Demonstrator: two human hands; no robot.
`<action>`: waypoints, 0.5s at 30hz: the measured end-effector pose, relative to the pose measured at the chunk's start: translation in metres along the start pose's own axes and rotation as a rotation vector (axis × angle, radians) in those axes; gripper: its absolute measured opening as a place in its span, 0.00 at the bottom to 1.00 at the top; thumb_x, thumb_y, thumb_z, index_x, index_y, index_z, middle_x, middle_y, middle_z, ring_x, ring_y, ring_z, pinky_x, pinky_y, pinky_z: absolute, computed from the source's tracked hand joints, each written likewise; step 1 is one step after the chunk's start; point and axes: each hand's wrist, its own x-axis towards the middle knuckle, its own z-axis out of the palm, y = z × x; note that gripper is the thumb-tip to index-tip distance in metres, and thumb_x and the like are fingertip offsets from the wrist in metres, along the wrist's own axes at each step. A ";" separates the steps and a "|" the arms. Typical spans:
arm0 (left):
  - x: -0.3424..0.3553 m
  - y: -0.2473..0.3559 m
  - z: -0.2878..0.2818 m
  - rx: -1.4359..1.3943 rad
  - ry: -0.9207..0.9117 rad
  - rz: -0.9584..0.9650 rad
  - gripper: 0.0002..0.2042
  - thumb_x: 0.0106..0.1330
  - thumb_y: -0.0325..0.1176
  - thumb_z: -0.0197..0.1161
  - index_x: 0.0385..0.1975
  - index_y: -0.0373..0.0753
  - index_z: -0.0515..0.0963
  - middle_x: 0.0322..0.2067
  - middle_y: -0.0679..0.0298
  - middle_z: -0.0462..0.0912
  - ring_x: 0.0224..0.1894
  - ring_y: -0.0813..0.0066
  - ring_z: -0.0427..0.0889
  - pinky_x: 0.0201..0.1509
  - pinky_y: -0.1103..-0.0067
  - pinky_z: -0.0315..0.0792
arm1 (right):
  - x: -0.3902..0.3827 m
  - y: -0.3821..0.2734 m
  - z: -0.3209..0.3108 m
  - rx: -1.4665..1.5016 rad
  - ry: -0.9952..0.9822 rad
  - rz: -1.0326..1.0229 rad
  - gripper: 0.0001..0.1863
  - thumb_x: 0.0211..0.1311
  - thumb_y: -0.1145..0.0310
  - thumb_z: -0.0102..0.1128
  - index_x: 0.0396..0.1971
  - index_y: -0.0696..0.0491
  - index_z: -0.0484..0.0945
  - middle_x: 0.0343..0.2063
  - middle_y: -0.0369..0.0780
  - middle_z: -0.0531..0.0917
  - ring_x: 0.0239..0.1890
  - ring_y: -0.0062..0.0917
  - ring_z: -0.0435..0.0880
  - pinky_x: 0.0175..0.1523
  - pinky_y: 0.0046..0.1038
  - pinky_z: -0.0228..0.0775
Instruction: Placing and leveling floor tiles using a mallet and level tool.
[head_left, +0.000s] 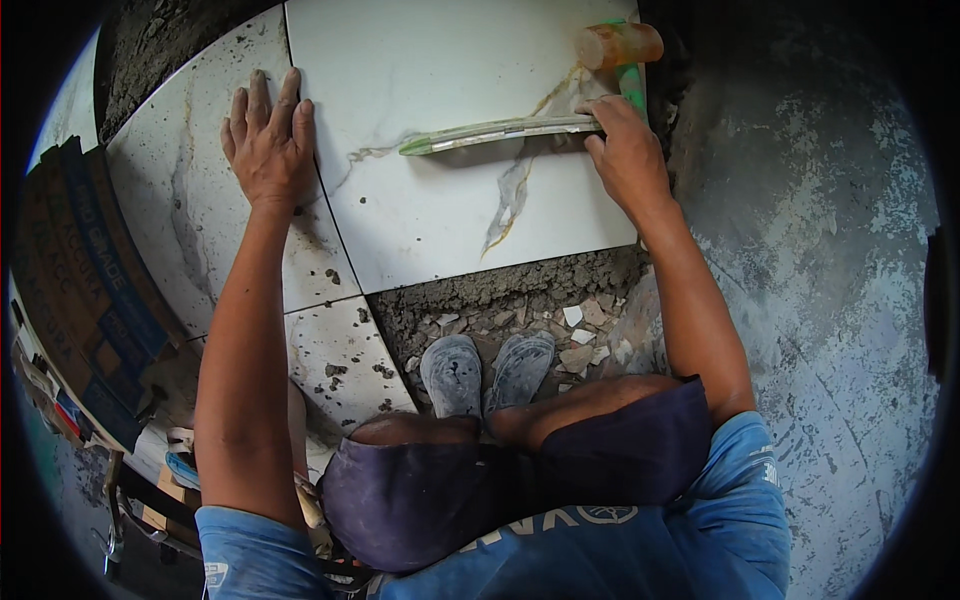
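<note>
My left hand (268,150) lies flat with fingers spread on a veined white floor tile (190,220) dotted with mortar crumbs. Its fingertips are close to the dark joint beside a larger white marble-look tile (400,220). Across that larger tile lies a long, narrow spirit level (500,131) with a green end. My right hand (630,155) grips the level's right end between thumb and fingers. Just beyond this hand rests a mallet (620,46) with an amber head; its green handle is partly hidden behind my fingers.
Rough grey mortar (520,285) and broken tile chips (575,335) border the tile's near edge, beside my dusty shoes (452,375). A cardboard box (95,290) stands at left, with assorted tools below it. Stained grey concrete (800,260) extends along the right.
</note>
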 end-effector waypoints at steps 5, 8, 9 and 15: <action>0.000 -0.001 0.001 -0.005 0.013 -0.003 0.24 0.73 0.59 0.37 0.67 0.69 0.63 0.72 0.69 0.56 0.74 0.66 0.50 0.76 0.64 0.38 | 0.000 0.001 0.002 -0.012 0.008 -0.007 0.17 0.54 0.75 0.62 0.46 0.55 0.76 0.45 0.43 0.77 0.47 0.43 0.78 0.51 0.40 0.73; 0.000 0.000 0.000 0.048 0.002 -0.004 0.24 0.73 0.58 0.37 0.67 0.69 0.64 0.71 0.69 0.57 0.74 0.66 0.51 0.76 0.65 0.39 | 0.000 0.001 0.002 -0.026 0.020 -0.007 0.17 0.54 0.75 0.63 0.46 0.55 0.76 0.45 0.43 0.77 0.47 0.43 0.78 0.51 0.40 0.73; 0.000 0.000 0.000 0.049 0.002 -0.004 0.24 0.73 0.58 0.37 0.67 0.69 0.64 0.71 0.69 0.57 0.74 0.66 0.51 0.76 0.65 0.39 | -0.001 0.001 0.002 -0.033 0.026 -0.006 0.18 0.54 0.75 0.63 0.46 0.55 0.76 0.45 0.44 0.77 0.47 0.43 0.78 0.51 0.40 0.73; 0.001 0.002 -0.002 0.079 -0.006 -0.003 0.23 0.74 0.58 0.38 0.67 0.68 0.64 0.71 0.68 0.59 0.74 0.66 0.51 0.76 0.66 0.40 | -0.001 0.000 0.001 -0.035 0.012 0.004 0.18 0.54 0.75 0.63 0.46 0.55 0.76 0.45 0.44 0.77 0.47 0.43 0.79 0.51 0.40 0.73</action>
